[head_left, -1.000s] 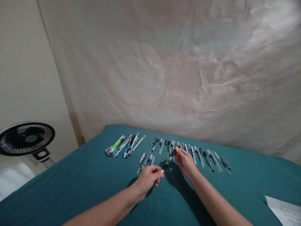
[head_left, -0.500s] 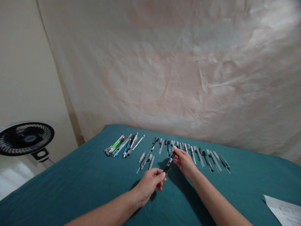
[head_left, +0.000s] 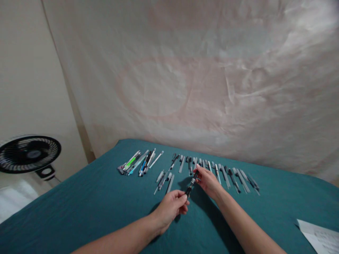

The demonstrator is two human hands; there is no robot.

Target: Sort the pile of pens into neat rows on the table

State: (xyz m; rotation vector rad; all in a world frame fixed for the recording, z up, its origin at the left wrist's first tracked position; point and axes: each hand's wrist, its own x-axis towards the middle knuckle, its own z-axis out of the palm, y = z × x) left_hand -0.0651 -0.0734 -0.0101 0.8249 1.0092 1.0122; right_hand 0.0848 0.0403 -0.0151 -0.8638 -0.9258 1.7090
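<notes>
Between my two hands a dark pen (head_left: 192, 182) is held at a slant over the green cloth. My left hand (head_left: 174, 204) pinches its lower, near end, and my right hand (head_left: 208, 180) pinches the upper, far end. A lighter, silvery band shows at the middle of the pen; the ends are covered by my fingers. Behind my right hand runs a row of pens (head_left: 225, 175) and caps lying side by side. Just beyond my left hand lies a small group of pens and pen parts (head_left: 162, 182).
A pile of pens (head_left: 135, 163), one bright green, lies at the back left of the green-covered table (head_left: 106, 208). At the right front edge is a sheet of paper (head_left: 321, 236). A black fan (head_left: 31, 154) stands left of the table. A pale sheet (head_left: 169, 84) hangs behind.
My left hand has moved very slightly right, toward my right hand, with the pen still between them. The view has shifted a little; the other pens lie as before.
</notes>
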